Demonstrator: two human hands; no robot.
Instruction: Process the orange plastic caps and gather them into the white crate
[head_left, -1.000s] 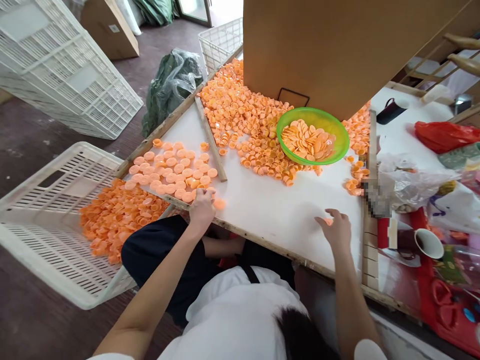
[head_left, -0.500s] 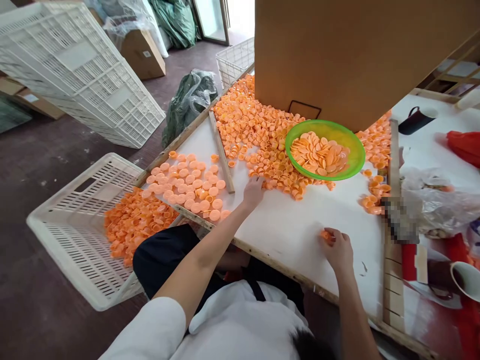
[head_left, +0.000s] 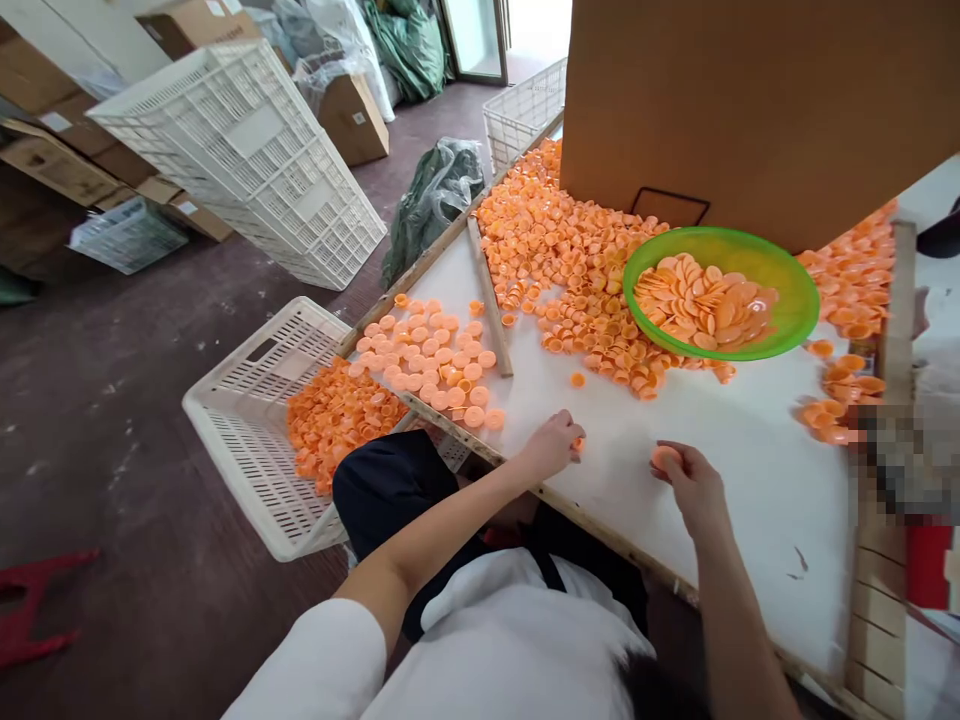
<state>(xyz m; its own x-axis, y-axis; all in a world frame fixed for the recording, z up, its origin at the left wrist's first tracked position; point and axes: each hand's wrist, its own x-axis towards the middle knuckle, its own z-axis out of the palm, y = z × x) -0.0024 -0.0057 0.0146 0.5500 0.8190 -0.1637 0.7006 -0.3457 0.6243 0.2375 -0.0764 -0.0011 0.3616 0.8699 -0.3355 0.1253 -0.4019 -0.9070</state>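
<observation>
So the left hand [head_left: 553, 445] is curled tight around a small orange piece [head_left: 578, 444], the right hand [head_left: 694, 485] lightly pinches a round orange piece [head_left: 667, 460] opposite it, and the green bowl [head_left: 799, 292] sits beyond both, presumably for easy reach.

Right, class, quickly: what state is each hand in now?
Left hand: closed, holding a small orange piece.
Right hand: closed, holding a round orange piece.

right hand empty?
No, the right hand holds a round orange piece between thumb and fingers above the white table.
</observation>
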